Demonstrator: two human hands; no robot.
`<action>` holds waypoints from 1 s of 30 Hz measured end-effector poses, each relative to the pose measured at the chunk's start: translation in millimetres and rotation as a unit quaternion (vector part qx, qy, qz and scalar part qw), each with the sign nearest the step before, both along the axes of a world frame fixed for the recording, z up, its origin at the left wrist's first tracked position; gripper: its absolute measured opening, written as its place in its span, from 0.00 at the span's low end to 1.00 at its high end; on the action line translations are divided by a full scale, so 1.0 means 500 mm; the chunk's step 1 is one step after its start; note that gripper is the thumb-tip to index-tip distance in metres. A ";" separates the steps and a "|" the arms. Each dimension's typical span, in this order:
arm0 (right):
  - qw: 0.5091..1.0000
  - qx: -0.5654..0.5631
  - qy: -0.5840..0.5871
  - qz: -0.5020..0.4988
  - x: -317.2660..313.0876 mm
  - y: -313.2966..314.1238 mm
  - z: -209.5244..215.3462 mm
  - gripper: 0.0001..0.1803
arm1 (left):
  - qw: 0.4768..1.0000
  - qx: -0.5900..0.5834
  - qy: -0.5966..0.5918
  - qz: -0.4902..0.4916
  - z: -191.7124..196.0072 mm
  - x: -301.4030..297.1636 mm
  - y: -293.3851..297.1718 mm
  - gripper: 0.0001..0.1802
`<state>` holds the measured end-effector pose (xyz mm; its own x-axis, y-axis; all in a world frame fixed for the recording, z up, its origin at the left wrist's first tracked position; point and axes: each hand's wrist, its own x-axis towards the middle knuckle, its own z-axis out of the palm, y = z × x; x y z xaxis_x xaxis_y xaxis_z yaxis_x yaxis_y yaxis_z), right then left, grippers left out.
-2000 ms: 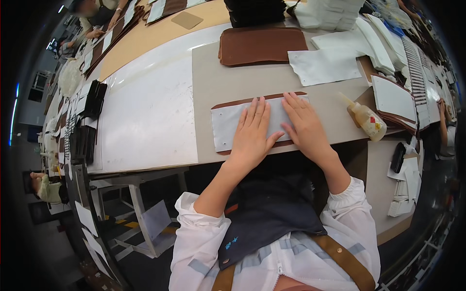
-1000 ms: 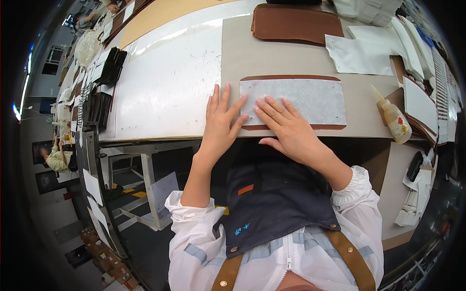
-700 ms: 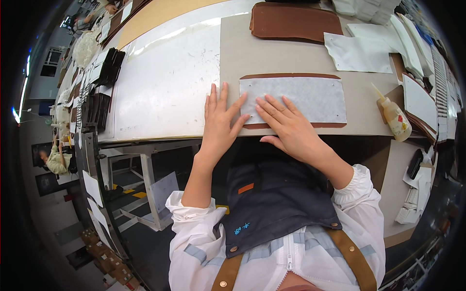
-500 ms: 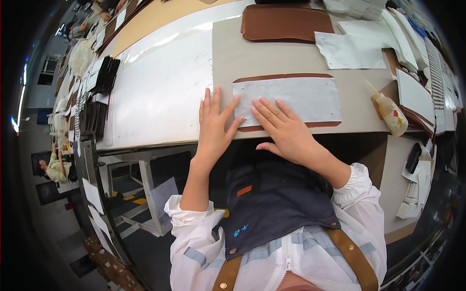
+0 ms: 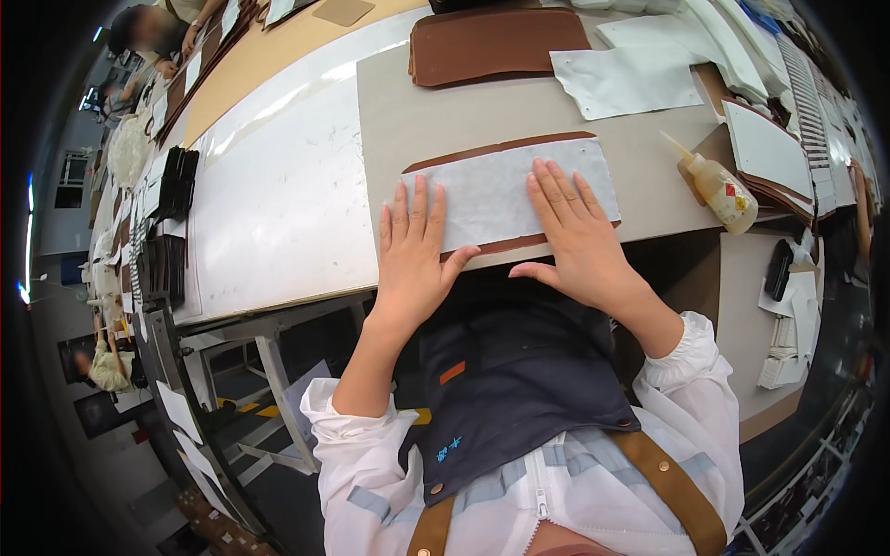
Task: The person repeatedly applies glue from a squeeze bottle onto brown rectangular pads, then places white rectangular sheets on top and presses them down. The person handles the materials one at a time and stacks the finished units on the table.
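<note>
A white sheet [image 5: 487, 195] lies on a slightly larger brown leather-like panel [image 5: 505, 145], whose long edges show beyond it at the far and near sides. My left hand [image 5: 413, 255] is flat at the left end of the sheet, fingers stretched and a little apart, thumb over the near edge. On the right part of the same sheet, my right hand [image 5: 581, 232] presses with its fingers extended and its thumb spread toward the left. Neither hand grips anything. Both palms hide parts of the panel's near and left edges.
Beyond the panel lies a stack of brown pieces [image 5: 501, 46], with white sheets [image 5: 626, 85] beside it. A squeeze bottle with a thin nozzle [image 5: 725, 195] lies at the right. Dark stacked pieces [image 5: 167, 185] line the left table end. Another person's hand [image 5: 167, 69] is at the far left.
My left hand has moved onto the sheet's left end from beside it. My right hand has slid toward the sheet's right part. The panel now lies tilted, and the whole view has shifted.
</note>
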<state>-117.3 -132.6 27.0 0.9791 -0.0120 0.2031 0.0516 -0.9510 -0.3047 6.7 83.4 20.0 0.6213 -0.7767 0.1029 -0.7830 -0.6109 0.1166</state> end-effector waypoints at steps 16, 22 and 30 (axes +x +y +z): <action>0.998 -0.025 -0.008 -0.056 0.020 -0.073 -0.020 0.53 | 0.996 -0.090 0.028 -0.001 -0.041 0.015 -0.062 0.44; 0.996 -0.061 -0.034 -0.053 0.020 -0.090 -0.049 0.50 | 0.928 -0.335 0.153 0.051 -0.037 0.069 0.001 0.51; 0.993 -0.027 -0.101 -0.063 0.008 -0.096 -0.046 0.47 | 0.752 -0.096 -0.404 0.512 0.086 0.095 0.626 0.54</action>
